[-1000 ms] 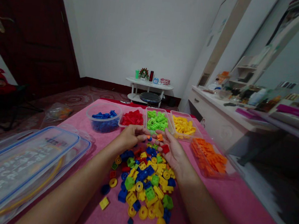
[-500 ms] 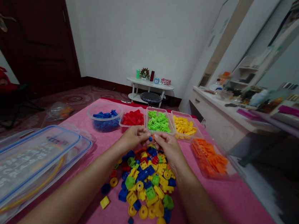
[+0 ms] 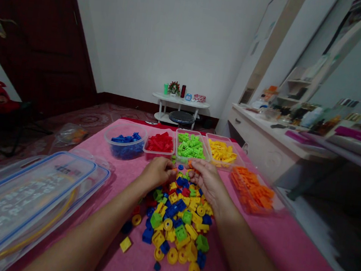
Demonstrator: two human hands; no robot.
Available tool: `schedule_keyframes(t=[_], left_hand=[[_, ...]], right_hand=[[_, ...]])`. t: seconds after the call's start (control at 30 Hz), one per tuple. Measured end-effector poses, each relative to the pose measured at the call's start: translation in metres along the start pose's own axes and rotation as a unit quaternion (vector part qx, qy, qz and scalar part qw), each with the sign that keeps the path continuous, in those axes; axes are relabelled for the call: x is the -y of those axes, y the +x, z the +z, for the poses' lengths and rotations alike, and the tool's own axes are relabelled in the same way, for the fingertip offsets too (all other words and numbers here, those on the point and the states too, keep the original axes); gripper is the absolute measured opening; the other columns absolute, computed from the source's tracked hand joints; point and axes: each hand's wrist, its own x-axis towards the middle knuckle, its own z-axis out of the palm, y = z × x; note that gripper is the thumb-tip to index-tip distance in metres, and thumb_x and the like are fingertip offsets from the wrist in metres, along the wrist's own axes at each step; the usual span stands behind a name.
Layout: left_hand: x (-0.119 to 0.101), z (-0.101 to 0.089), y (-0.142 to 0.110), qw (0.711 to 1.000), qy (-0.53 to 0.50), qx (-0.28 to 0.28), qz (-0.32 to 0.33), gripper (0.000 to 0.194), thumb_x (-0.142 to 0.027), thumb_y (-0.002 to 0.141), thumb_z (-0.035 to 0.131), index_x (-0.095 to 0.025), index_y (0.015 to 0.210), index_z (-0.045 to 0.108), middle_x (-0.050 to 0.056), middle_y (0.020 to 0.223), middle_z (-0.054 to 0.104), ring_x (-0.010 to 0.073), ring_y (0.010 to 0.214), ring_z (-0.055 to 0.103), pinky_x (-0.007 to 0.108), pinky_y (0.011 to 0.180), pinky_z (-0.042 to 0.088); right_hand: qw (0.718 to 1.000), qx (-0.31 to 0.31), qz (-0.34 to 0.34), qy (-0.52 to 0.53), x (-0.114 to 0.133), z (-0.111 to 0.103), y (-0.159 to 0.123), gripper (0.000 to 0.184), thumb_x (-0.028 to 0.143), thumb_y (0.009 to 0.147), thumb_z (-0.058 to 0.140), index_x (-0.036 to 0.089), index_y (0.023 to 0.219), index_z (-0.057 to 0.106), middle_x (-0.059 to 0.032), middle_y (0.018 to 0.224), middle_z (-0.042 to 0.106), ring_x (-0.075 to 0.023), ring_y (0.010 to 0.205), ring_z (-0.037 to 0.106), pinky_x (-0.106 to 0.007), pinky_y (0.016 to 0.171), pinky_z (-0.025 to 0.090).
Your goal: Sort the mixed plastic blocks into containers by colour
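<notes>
Over the far end of a mixed pile of plastic building blocks [image 3: 177, 222], my two hands are a short way apart. My right hand [image 3: 207, 180] pinches a small orange building block [image 3: 190, 164] between thumb and fingers. At the fingertips of my left hand [image 3: 158, 172], which are closed together, a bit of orange shows; most of that piece is hidden. A small round blue piece [image 3: 180, 167] lies between the hands. The pile mixes yellow, blue, green and red bricks and yellow wheels.
Beyond the hands stand tubs of blue pieces [image 3: 103, 137], red pieces [image 3: 160, 143], green pieces [image 3: 191, 146] and yellow pieces [image 3: 221, 151]. An orange-filled box [image 3: 252, 190] is at right. A lidded clear container [image 3: 30, 196] lies left on the pink cloth [image 3: 284, 252].
My hands have moved apart from where they met at the fingertips. The orange block is now in my right hand, and the blue round piece shows in the gap.
</notes>
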Motion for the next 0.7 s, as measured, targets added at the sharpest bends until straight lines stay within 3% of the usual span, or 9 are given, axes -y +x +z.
schedule_keyframes(t=[0.13, 0.23, 0.33, 0.57, 0.63, 0.7], left_hand=[[-0.011, -0.005, 0.000, 0.962, -0.273, 0.025, -0.016, 0.030, -0.034, 0.069, 0.069, -0.010, 0.088, 0.068, 0.004, 0.069, 0.068, 0.0105, 0.056, 0.055, 0.019, 0.051, 0.036], [-0.024, -0.007, -0.004, 0.933, -0.355, 0.008, -0.057, 0.048, -0.035, 0.058, 0.079, -0.010, 0.094, 0.061, 0.000, 0.060, 0.063, 0.0068, 0.047, 0.049, 0.017, 0.045, 0.032], [-0.035, -0.007, -0.008, 0.923, -0.375, -0.011, -0.085, 0.049, -0.033, 0.056, 0.081, -0.010, 0.091, 0.057, -0.004, 0.052, 0.059, 0.0055, 0.043, 0.047, 0.016, 0.044, 0.032], [-0.043, -0.005, -0.010, 0.923, -0.378, -0.030, -0.071, 0.061, -0.040, 0.064, 0.076, -0.010, 0.112, 0.052, -0.004, 0.054, 0.059, 0.0081, 0.043, 0.050, 0.016, 0.042, 0.033], [-0.042, -0.004, -0.010, 0.924, -0.375, -0.017, -0.067, 0.056, -0.043, 0.066, 0.073, -0.011, 0.109, 0.055, 0.000, 0.060, 0.063, 0.0087, 0.046, 0.053, 0.017, 0.042, 0.034], [-0.039, -0.005, -0.010, 0.930, -0.363, -0.004, -0.059, 0.049, -0.045, 0.066, 0.072, -0.011, 0.100, 0.060, 0.004, 0.067, 0.067, 0.0093, 0.049, 0.055, 0.017, 0.043, 0.035]], right_hand=[[0.993, 0.034, 0.009, -0.115, 0.004, 0.001, -0.002, 0.031, 0.024, 0.070, 0.065, 0.016, 0.100, 0.061, 0.0041, 0.058, 0.059, -0.0061, 0.044, 0.049, -0.016, 0.040, 0.036], [0.980, 0.078, -0.009, -0.181, 0.010, 0.003, -0.006, 0.041, 0.025, 0.073, 0.064, 0.017, 0.113, 0.058, 0.0069, 0.052, 0.053, -0.0068, 0.042, 0.046, -0.017, 0.039, 0.037], [0.973, 0.097, -0.035, -0.208, 0.013, 0.005, -0.010, 0.045, 0.025, 0.073, 0.064, 0.017, 0.117, 0.056, 0.0071, 0.055, 0.052, -0.0070, 0.043, 0.046, -0.018, 0.040, 0.038], [0.949, 0.083, -0.101, -0.286, 0.012, 0.005, -0.010, 0.024, 0.025, 0.074, 0.059, 0.016, 0.097, 0.064, 0.0011, 0.072, 0.060, -0.0080, 0.051, 0.050, -0.019, 0.045, 0.039], [0.930, 0.044, -0.138, -0.338, 0.022, -0.005, -0.007, 0.025, 0.024, 0.073, 0.059, 0.017, 0.096, 0.064, -0.0003, 0.075, 0.062, -0.0108, 0.058, 0.054, -0.022, 0.051, 0.043], [0.891, -0.029, -0.194, -0.409, 0.041, -0.025, -0.005, 0.026, 0.023, 0.071, 0.059, 0.016, 0.096, 0.066, -0.0031, 0.082, 0.065, -0.0142, 0.069, 0.058, -0.025, 0.060, 0.046]])
